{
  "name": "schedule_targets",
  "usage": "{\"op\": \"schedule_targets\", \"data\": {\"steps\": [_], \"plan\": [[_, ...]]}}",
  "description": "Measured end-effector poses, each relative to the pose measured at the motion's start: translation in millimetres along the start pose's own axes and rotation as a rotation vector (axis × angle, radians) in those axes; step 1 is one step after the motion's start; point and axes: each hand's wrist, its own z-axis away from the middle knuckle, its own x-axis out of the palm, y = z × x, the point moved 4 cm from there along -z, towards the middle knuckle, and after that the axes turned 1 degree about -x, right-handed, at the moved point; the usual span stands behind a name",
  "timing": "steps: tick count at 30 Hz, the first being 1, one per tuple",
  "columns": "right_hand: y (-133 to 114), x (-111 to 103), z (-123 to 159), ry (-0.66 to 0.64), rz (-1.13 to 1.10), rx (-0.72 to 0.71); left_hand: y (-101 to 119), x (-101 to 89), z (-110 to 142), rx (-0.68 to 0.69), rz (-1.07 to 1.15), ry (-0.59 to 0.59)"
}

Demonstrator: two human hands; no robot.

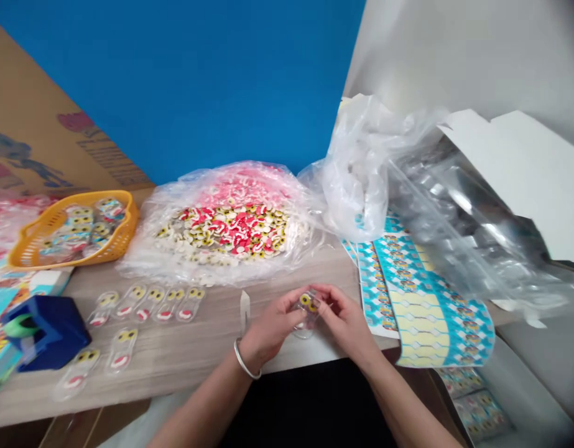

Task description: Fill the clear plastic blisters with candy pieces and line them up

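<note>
Both hands meet near the table's front edge over a small clear plastic blister pack [305,325] with yellow-and-black eye pieces [308,301] at its top. My left hand [278,325] wraps its fingers round the pack's left side, and a bangle circles that wrist. Pinched along the opposite upper edge is my right hand [342,317]. The fingers partly hide the pack's lower part. Just left of my left hand lies a thin pale pointed blade [244,307]. Further left, several similar clear packs [170,305] lie in a row, each with yellow eyes and a red-and-white piece.
A big open plastic bag [240,230] of loose red, white and yellow pieces sits behind. At left are an orange basket [128,218] of packs and a blue tape dispenser [58,333]. Printed sticker sheets [420,323] and bagged clear plastic [473,224] lie right.
</note>
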Motion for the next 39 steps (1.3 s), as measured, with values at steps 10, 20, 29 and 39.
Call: {"op": "schedule_targets", "data": {"steps": [10, 20, 29, 39], "plan": [[-5, 131, -14, -0.258, -0.081, 0.063, -14, -100.5, 79, 0.175, 0.042, 0.5], [-33, 268, 13, -0.563, -0.125, 0.023, -21, -207.5, 197, 0.17, -0.291, 1.159], [-22, 266, 18, -0.591, -0.07, -0.048, -14, -210.2, 214, 0.131, -1.053, 1.397], [-22, 250, 27, -0.615, -0.109, -0.083, -12, -210.1, 211, 0.168, -1.45, 1.288]]}}
